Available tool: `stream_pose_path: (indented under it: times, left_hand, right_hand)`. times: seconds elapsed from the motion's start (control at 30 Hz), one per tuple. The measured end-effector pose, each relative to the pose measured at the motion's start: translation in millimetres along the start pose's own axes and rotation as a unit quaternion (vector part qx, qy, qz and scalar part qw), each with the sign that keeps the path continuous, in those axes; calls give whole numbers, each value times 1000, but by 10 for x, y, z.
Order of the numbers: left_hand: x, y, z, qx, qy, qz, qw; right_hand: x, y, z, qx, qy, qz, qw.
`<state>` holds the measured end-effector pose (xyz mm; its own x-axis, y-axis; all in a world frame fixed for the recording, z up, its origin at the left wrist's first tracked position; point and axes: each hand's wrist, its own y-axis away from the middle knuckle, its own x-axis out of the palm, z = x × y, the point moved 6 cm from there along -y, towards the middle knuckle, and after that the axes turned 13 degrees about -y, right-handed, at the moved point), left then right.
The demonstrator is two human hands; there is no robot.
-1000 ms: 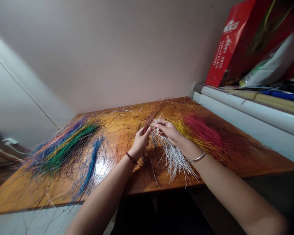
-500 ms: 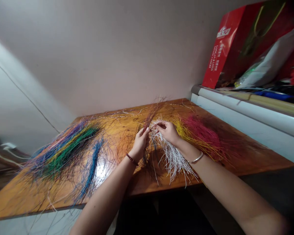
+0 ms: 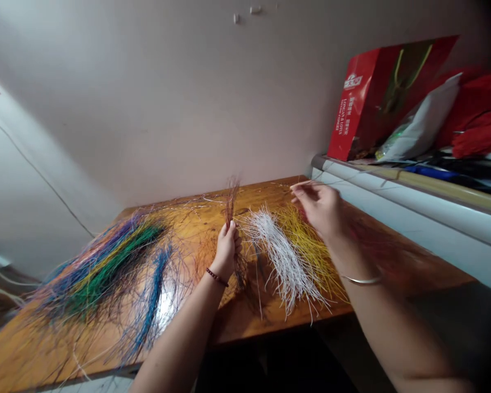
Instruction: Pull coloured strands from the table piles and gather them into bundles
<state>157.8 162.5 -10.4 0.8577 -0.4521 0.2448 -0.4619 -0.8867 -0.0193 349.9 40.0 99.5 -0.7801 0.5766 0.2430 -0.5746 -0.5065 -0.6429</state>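
Note:
My left hand (image 3: 228,246) is closed around a bundle of dark reddish-brown strands (image 3: 229,204), thin and wire-like. Their upper ends fan out above my fist and the lower ends hang beneath it. To the right and higher, my right hand (image 3: 317,204) has its thumb and fingers pinched together. A thin strand, faint and blurred, seems to run from those fingertips. Between my hands lies a bunch of white strands (image 3: 284,259), with yellow strands (image 3: 306,234) beside it. Pink-red strands are mostly hidden behind my right wrist.
On the wooden table (image 3: 245,322), green strands (image 3: 126,265) lie at left among purple, orange and yellow ones. A blue bunch (image 3: 153,297) lies nearer. A red paper bag (image 3: 360,103) and a white packet (image 3: 427,120) stand on a white box (image 3: 384,204) at right.
My right hand has moved away from the brown bundle, rightward and up. My left hand still grips the bundle, now more upright. The view has shifted a little.

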Motion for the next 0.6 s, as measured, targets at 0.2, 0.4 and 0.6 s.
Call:
stream_pose_path:
  times: [0.2,0.4,0.6]
  left_hand:
    - [128,76,-14,9,-23,34,999]
    - [159,92,13,4,-16,39,999]
    - [164,78,54,4,-47,48,998]
  right_hand:
    - [-581,-42,946,-114,177,-46,977]
    - [-1241,-386,1064,-30,275,-111,955]
    - [-1716,-1092,612,162,418,-13,894]
